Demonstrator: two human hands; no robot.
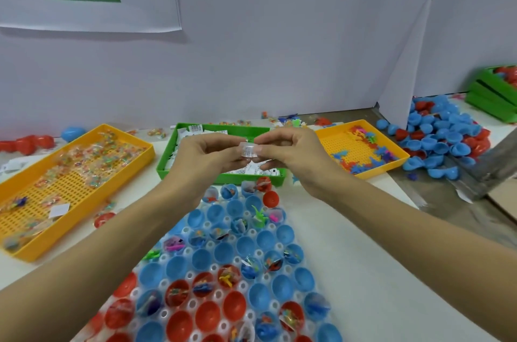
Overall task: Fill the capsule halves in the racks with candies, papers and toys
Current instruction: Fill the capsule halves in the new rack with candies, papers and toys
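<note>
Both hands are raised over the green tray (165, 165) of folded papers. My left hand (207, 157) and my right hand (291, 154) pinch a small folded white paper (248, 150) between their fingertips. Below them lies the clear rack (193, 274) of blue and red capsule halves (282, 285); some hold candies, papers and toys, others hold nothing. A yellow tray (33, 210) of wrapped candies sits at the left. Another yellow tray (361, 151) with small plastic toys sits at the right.
A heap of loose blue and red capsule halves (444, 140) lies at the right, with stacked green trays (492, 98) behind it. A few red halves (28, 143) lie at the far left. A white partition wall (279, 47) closes the back.
</note>
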